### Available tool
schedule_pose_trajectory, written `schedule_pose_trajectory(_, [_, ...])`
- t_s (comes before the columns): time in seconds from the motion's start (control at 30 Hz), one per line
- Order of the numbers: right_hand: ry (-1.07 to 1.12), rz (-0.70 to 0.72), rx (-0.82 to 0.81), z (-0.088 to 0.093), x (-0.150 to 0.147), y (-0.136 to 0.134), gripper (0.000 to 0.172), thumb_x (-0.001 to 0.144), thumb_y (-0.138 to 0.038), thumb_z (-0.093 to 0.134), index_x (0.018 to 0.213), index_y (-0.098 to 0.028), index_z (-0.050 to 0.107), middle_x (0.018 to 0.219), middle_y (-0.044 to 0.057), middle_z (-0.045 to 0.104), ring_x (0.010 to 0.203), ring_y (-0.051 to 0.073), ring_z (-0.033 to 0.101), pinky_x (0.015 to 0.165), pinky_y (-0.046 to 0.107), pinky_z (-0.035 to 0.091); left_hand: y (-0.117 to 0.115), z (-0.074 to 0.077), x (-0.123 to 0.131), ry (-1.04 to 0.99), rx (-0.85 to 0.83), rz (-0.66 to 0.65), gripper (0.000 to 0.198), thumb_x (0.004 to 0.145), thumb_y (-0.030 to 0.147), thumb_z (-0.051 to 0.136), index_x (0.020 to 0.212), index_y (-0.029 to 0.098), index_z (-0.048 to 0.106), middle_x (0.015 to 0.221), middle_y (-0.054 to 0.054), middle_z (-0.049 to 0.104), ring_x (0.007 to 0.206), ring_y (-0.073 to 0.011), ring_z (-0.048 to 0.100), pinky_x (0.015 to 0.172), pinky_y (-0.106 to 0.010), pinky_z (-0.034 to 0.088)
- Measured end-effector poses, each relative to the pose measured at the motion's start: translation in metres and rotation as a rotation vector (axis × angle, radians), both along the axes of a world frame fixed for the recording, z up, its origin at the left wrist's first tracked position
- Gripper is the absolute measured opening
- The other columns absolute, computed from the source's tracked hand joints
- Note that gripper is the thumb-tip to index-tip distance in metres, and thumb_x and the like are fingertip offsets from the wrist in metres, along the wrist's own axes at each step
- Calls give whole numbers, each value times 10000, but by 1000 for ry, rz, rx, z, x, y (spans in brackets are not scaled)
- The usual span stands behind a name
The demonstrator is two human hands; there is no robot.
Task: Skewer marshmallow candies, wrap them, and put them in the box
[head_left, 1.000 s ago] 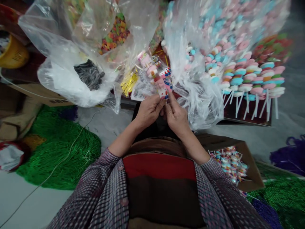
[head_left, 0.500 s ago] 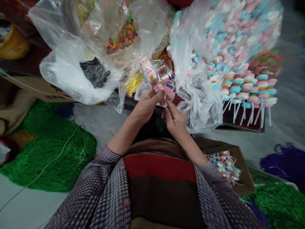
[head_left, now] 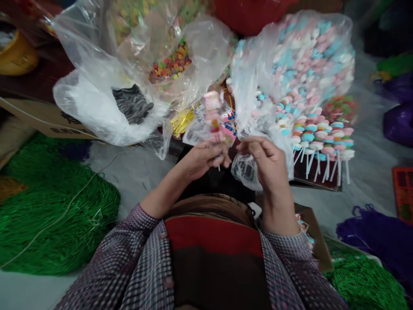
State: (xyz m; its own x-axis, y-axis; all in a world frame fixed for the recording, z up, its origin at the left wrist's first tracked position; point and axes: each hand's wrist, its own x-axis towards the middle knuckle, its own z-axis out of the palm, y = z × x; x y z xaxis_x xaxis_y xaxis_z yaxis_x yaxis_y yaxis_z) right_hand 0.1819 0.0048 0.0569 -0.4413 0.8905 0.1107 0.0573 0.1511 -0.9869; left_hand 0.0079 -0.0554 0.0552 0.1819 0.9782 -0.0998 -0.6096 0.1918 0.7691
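Observation:
In my left hand is a wrapped marshmallow candy stick, held upright by its lower end and blurred by motion. Its white stick end pokes out below the fingers. My right hand is apart from it, to the right, with fingers curled and pinched; what they hold, if anything, is too small to make out. Beyond the candy stick lie gold twist ties and printed clear wrappers. Close by my right hand is a crumpled clear plastic bag.
At right lie several marshmallow skewers beside a big bag of marshmallows. A bag of gummy rings and a white bag with dark striped pieces stand at left. A carton and green cord heaps are below.
My right hand has left the lower end of the candy stick and moved right. My left hand keeps hold of the candy stick, slightly lower. The camera view has shifted a little.

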Motion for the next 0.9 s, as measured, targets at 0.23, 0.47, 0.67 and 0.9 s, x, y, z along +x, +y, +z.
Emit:
schedule_pose_trajectory(0.23, [295,285,-332,3,-16,-6,560,768,-684,747,1154,-287,665,766,25,722,895,268,753,815,470,643,-10,-1,27,-68,-44,-461,493,847,617,690,685,213,458,507,95,330,446,-80,390,560,-283,509])
schedule_pose_trajectory(0.47, [283,-246,-110,-11,-30,-9,356,751,-482,861,978,-288,667,891,-16,738,815,153,703,848,334,626,6,-18,16,859,149,190,350,937,547,550,935,199,584,784,-28,612,745,-168,584,765,-328,498])
schedule_pose_trajectory(0.67, [100,128,-146,14,-13,5,292,742,-458,872,842,-238,709,825,-4,708,621,129,615,537,284,550,2,-11,10,312,123,-220,512,891,720,533,835,211,531,552,85,365,470,-91,377,558,-262,438])
schedule_pose_trajectory(0.9, [-275,140,104,-3,-36,47,355,865,-571,720,843,-217,726,682,-1,692,583,154,616,566,305,525,4,-18,-8,572,-62,394,204,874,213,720,725,197,581,575,54,479,527,-85,406,575,-229,333])
